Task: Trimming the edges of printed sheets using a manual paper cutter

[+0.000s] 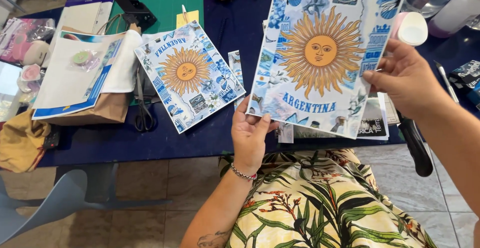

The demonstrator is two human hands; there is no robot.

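Step in hand, as judged: a printed collage sheet with a golden sun [320, 53] is held up for inspection, raised and tilted above the dark blue table [150, 140], clear of its surface. The left hand [250, 135] grips the sheet's lower left corner, thumb on the face and fingers clamped behind. The right hand [405, 78] pinches the right edge, fingers closed on the paper.

A second, smaller sun print [189, 75] lies flat on the table to the left, just beside black-handled scissors [142, 105] and a brown paper bag with papers on it [85, 85]. A green cutting mat [170, 0] sits further back. A roll of pale pink tape [410, 28] stands just behind the right hand.

Judgement on any next move: both grips are at the edges only, so the sheet could bend or crease if one hand lets go. More papers lie under the held sheet, hidden in part. Open room is mainly the bare table strip along the near edge; the left and right sides are crowded
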